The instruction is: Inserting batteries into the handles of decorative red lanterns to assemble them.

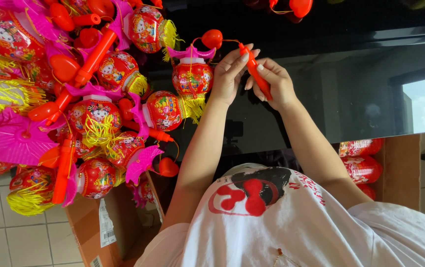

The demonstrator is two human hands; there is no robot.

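- Between the two hands, over a glossy black tabletop (pixel 351 94), runs a slim orange handle stick (pixel 256 73), slanting from the fingertips toward the wrist of one hand.
- Which hand is which is awkward to read, since the view looks down over the person's chest: the hand on the picture's left at (pixel 230 74) is taken as the right hand, the one on the picture's right at (pixel 272 81) as the left hand.
- Left hand: fingers curled closed round the stick's lower part, which they partly cover.
- Right hand: fingertips pinched on the stick's upper end; its palm is turned away, so the exact grip is hard to make out.
- Just beyond the right hand's fingertips, a thin cord leads from the stick tip to a small red heart (pixel 212 38); the cord is too fine to follow fully.
- Touching or just beside the right hand's outer side hangs a red printed toy lantern (pixel 191 77) with a pink cap and yellow tassel; contact cannot be judged.
- Further out on that side lies a heap of like lanterns (pixel 99 113), overlapping and cut off by the frame edge.
- Near the left forearm, a cardboard box (pixel 403 168) holds wrapped red lanterns, mostly hidden.
- Nearest the camera, a white printed shirt (pixel 272 222) hides the tabletop's near edge.
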